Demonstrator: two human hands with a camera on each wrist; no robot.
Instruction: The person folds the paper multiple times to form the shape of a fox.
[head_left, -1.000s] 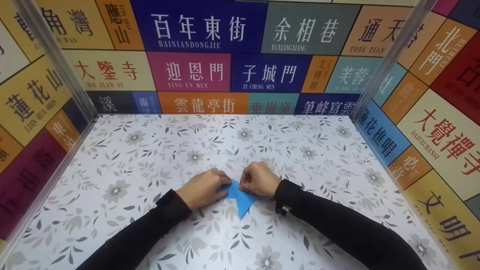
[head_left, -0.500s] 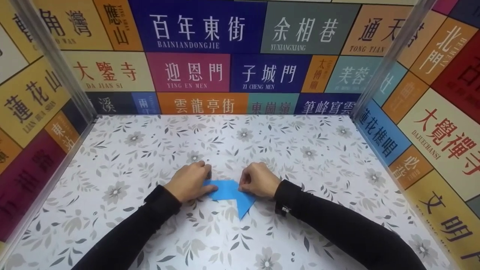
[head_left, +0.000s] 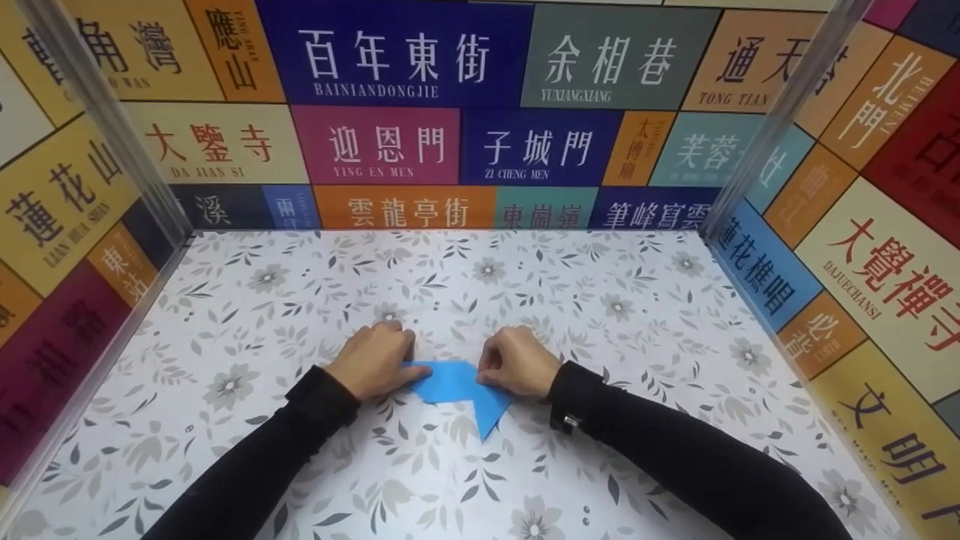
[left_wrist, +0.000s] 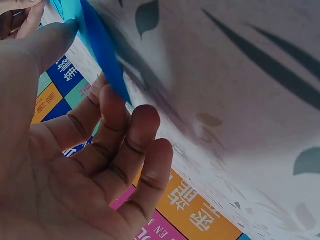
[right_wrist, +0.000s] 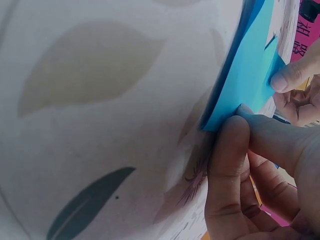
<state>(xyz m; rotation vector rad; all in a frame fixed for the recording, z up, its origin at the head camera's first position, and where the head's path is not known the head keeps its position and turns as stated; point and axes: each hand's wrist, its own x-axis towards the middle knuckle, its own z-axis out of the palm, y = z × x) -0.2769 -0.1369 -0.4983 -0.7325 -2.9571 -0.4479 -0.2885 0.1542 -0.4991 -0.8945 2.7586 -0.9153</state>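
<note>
A folded piece of blue paper (head_left: 448, 381) lies on the tabletop between both hands, with one pointed flap reaching toward the person. My left hand (head_left: 373, 361) holds its left end. In the left wrist view the thumb lies on the blue paper (left_wrist: 97, 42), and the other fingers curl near its edge. At the right end my right hand (head_left: 519, 361) pinches the paper between thumb and index finger. The right wrist view shows that pinch at a corner of the blue paper (right_wrist: 245, 75), with the left thumb on the far part. Parts under the fingers are hidden.
A white tabletop (head_left: 300, 457) with grey flowers and leaves spreads around the hands. Behind it stands a wall (head_left: 379, 142) of coloured panels with Chinese lettering. Similar panels line both sides, and clear strips (head_left: 780, 112) run along the corners.
My left hand has moved left from the middle of the paper to its left end, so more blue paper shows. The right hand has kept its place and its pinch.
</note>
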